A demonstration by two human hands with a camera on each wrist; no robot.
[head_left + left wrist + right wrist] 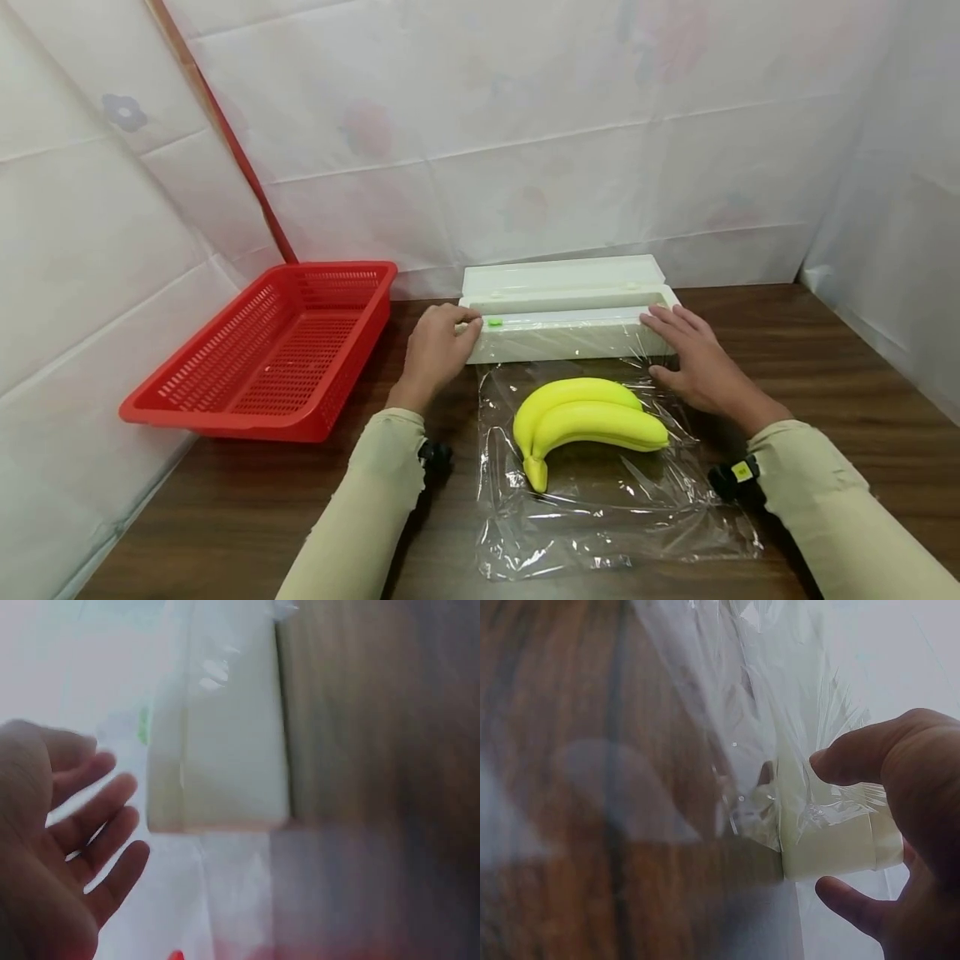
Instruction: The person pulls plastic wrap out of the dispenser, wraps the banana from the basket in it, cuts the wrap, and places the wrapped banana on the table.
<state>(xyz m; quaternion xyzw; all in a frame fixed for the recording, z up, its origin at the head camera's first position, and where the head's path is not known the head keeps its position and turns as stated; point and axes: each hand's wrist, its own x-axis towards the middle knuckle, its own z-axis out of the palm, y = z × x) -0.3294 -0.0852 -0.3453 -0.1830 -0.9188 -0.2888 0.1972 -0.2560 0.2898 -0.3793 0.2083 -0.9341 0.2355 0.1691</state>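
A white cling film dispenser box (555, 343) stands at the back of the table with its lid (562, 275) raised. Clear film (555, 529) stretches from its front over the table. On the film lies a bunch of yellow bananas (600, 423). My left hand (437, 354) is at the box's left end, near the green slider (495, 322); in the left wrist view its fingers (105, 817) are loosely bent and hold nothing. My right hand (697, 362) rests its extended fingers at the box's right end, thumb beside the wrinkled film (810, 772).
To the left is a red plastic basket (311, 400) with slotted walls. A white patterned sheet (525, 142) hangs behind and beside the dark wooden table (247, 517). The film's front edge reaches close to the right forearm (832, 508).
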